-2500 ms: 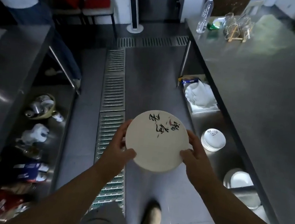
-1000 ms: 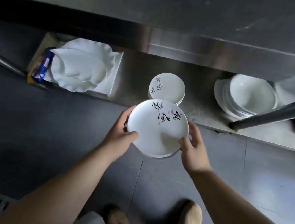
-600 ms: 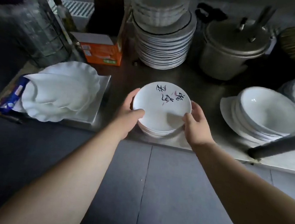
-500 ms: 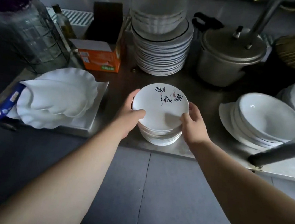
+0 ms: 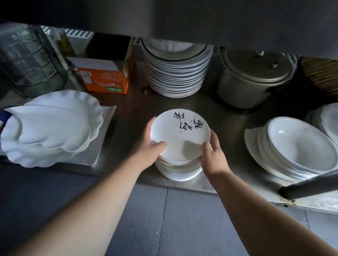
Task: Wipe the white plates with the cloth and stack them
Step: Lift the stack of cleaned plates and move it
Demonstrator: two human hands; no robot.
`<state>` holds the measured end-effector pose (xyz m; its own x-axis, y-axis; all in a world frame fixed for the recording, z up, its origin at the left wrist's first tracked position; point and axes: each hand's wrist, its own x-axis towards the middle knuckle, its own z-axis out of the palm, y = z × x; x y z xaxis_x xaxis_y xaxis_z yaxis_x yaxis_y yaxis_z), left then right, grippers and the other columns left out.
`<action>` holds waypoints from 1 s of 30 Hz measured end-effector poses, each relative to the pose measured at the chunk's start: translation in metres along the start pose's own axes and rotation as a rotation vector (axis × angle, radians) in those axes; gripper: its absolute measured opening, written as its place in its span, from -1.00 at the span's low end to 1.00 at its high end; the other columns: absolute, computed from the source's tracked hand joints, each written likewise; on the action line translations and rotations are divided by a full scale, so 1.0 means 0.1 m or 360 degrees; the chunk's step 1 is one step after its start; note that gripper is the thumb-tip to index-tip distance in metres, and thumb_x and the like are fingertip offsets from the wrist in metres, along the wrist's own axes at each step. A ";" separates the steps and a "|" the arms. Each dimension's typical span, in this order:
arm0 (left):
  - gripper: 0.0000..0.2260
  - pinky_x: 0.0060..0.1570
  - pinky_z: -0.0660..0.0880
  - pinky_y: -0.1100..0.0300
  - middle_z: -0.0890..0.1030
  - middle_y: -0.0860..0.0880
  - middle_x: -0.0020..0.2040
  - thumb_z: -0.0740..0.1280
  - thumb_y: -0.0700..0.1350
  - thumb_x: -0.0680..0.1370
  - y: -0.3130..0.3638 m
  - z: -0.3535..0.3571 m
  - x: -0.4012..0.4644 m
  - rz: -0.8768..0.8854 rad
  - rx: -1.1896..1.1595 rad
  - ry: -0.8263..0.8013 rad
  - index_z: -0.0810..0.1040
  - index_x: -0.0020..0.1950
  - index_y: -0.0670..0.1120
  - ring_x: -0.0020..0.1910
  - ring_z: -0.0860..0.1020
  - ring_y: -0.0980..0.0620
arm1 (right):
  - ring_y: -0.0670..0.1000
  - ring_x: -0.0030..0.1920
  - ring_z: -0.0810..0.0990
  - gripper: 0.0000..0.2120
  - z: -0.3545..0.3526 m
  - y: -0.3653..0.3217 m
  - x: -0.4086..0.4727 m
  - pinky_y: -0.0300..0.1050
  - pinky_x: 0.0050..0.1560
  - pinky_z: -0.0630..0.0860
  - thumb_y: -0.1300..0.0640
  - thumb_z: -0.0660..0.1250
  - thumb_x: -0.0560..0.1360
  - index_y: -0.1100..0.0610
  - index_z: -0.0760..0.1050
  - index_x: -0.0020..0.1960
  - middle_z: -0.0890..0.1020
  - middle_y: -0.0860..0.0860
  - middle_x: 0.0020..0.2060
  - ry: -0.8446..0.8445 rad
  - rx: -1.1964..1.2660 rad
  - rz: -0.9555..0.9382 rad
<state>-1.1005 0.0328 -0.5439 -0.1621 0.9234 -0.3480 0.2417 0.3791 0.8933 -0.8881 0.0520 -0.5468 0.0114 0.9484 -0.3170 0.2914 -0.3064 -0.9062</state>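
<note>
Plate [image 5: 178, 137] with black writing gripped at both rims by left hand [image 5: 147, 148] and right hand [image 5: 213, 154], atop small plate stack [image 5: 177, 170] beneath hands, on shelf [image 5: 224, 117].

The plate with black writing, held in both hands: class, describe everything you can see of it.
The plate with black writing is small, round, white and glossy, seemingly ceramic, with brush characters and reddish flecks near its far rim. It lies face up atop the stack of matching plates at the shelf's front edge. The left hand and right hand grip opposite rims, thumbs on top.
</note>
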 end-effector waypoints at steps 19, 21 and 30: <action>-0.24 -0.02 0.43 0.26 0.52 0.28 0.22 0.32 -0.01 0.36 0.00 0.11 0.01 -0.0008 -0.0176 0.0071 0.22 0.54 0.36 0.14 0.49 0.24 | 0.02 0.37 0.51 -0.28 -0.15 0.10 -0.12 0.11 0.46 0.42 -0.03 0.11 0.46 -0.20 0.13 0.63 0.53 -0.15 0.38 -0.0245 -0.0125 -0.0142; -0.24 -0.04 0.42 0.29 0.53 0.28 0.21 0.32 -0.02 0.36 0.00 0.10 0.01 0.0002 -0.0151 0.0068 0.23 0.54 0.35 0.13 0.50 0.25 | 0.03 0.38 0.50 -0.26 -0.16 0.10 -0.12 0.13 0.47 0.41 -0.04 0.11 0.46 -0.19 0.10 0.65 0.52 -0.14 0.39 -0.0268 -0.0137 -0.0143; -0.19 0.05 0.44 0.25 0.54 0.22 0.28 0.35 -0.05 0.40 0.01 0.03 0.04 0.0001 -0.0007 0.0003 0.18 0.62 0.31 0.17 0.50 0.28 | 0.04 0.42 0.47 -0.17 -0.26 0.07 -0.07 0.03 0.50 0.37 -0.08 0.10 0.47 -0.06 -0.05 0.71 0.47 -0.06 0.44 -0.0381 -0.0291 -0.0167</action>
<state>-1.0978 0.0369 -0.5450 -0.1638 0.9236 -0.3466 0.2378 0.3780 0.8948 -0.8613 0.0451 -0.5439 -0.2468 0.9212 -0.3008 0.4466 -0.1674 -0.8790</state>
